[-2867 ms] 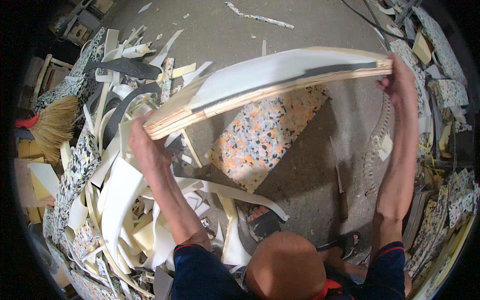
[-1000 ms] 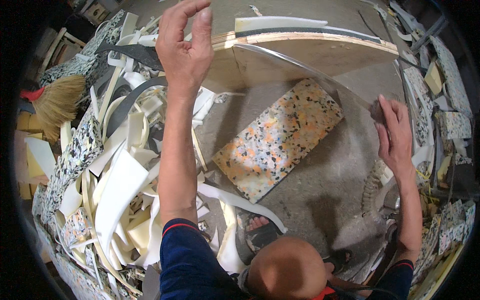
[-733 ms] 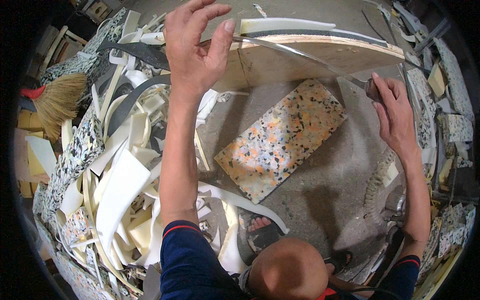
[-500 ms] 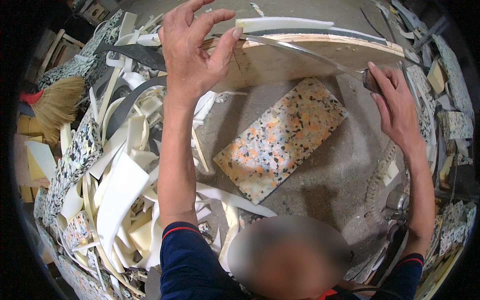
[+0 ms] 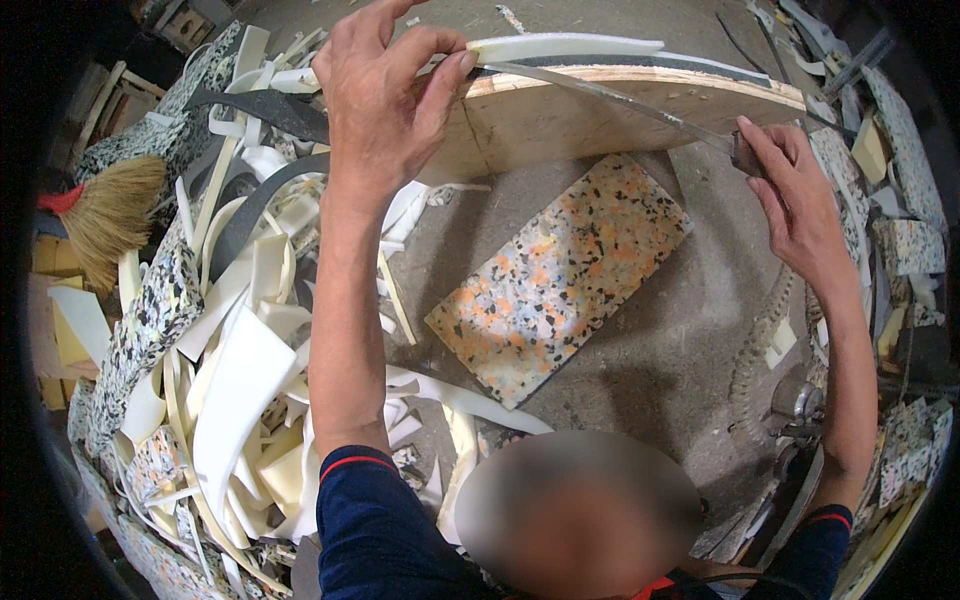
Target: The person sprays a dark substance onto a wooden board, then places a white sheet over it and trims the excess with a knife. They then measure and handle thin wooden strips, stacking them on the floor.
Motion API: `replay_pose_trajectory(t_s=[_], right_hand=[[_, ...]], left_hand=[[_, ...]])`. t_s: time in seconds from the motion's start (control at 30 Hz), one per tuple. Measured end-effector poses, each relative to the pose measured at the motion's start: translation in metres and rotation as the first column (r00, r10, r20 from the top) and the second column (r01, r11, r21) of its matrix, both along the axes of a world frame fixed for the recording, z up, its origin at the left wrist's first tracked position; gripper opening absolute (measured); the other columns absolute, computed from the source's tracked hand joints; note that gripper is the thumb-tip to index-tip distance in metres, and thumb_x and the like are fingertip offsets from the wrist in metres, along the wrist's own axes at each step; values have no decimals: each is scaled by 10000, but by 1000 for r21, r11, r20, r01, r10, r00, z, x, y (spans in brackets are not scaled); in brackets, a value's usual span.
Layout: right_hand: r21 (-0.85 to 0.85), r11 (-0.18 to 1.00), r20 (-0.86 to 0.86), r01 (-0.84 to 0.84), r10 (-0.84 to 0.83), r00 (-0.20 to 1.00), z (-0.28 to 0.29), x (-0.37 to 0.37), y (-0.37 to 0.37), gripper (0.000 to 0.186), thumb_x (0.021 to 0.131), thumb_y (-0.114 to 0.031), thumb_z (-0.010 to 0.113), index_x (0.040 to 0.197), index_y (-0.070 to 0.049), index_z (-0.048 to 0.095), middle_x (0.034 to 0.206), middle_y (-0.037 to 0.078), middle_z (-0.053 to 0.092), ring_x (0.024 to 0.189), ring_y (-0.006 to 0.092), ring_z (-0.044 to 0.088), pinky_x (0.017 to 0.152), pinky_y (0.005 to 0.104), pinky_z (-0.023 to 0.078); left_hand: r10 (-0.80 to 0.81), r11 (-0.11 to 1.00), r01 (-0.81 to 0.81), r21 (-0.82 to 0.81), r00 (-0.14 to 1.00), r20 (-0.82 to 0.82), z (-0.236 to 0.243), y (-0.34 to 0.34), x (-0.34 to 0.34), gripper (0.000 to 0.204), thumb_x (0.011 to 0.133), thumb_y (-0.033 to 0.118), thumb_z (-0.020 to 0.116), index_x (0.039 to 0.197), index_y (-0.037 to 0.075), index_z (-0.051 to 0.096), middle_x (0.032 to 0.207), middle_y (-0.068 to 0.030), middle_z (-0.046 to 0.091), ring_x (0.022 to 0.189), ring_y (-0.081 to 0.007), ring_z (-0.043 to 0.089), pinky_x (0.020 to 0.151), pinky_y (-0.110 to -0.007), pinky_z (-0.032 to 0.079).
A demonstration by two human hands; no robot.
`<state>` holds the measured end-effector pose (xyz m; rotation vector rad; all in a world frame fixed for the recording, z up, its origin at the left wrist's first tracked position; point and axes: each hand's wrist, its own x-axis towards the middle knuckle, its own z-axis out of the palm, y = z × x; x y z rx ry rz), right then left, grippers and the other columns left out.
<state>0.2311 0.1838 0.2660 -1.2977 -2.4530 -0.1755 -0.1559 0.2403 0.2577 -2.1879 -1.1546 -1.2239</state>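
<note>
A curved plywood board (image 5: 600, 105) stands on edge at the far side, with a dark layer and a white foam strip (image 5: 570, 46) along its top. At the strip's left end, my left hand (image 5: 385, 100) is closed, thumb and forefinger pinching that end. My right hand (image 5: 800, 200) grips the dark handle of a long thin knife (image 5: 640, 112) at the board's right. The blade slants across the board's upper edge, its tip close to my left thumb. Below the board lies a speckled foam slab (image 5: 570, 280), flat on the floor.
White and yellow foam offcuts (image 5: 240, 390) pile up on the left, beside a straw broom (image 5: 125, 210). Speckled foam blocks (image 5: 915, 250) line the right side. A metal machine part (image 5: 797, 400) sits near my right forearm. A blurred oval covers the lower middle.
My left forefinger and thumb have drawn closer together at the strip's end. My right hand and the knife handle have shifted slightly right and down. The slab stays put.
</note>
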Motion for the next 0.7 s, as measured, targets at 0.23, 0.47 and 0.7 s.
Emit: replay_pose_trajectory(t_s=[0.23, 0.47, 0.7], right_hand=[[80, 993, -3, -88, 89, 996, -1, -27, 16, 528, 940, -38, 602, 1458, -82, 510, 1165, 188, 557, 1041, 360, 597, 896, 425, 494], [14, 1000, -4, 7, -7, 1000, -3, 15, 8, 555, 923, -9, 604, 1464, -79, 506, 1178, 185, 568, 1055, 364, 599, 915, 427, 491], [21, 999, -38, 45, -44, 998, -7, 29, -4, 559, 915, -1, 610, 1460, -78, 515, 1175, 179, 569, 1061, 369, 596, 918, 435, 483]], left_hand=[[8, 999, -5, 46, 998, -55, -5, 6, -7, 155, 877, 214, 757, 999, 119, 754, 1386, -78, 637, 1267, -277, 560, 1094, -433, 352], [-5, 1000, 6, 29, 999, -40, -9, 3, -8, 142, 881, 187, 747, 991, 98, 746, 1389, -89, 632, 1263, -293, 568, 1085, -437, 378], [-53, 998, 52, 47, 998, 14, -9, 2, -5, 121, 870, 190, 752, 971, 124, 756, 1356, -72, 648, 1206, -279, 574, 1068, -445, 342]])
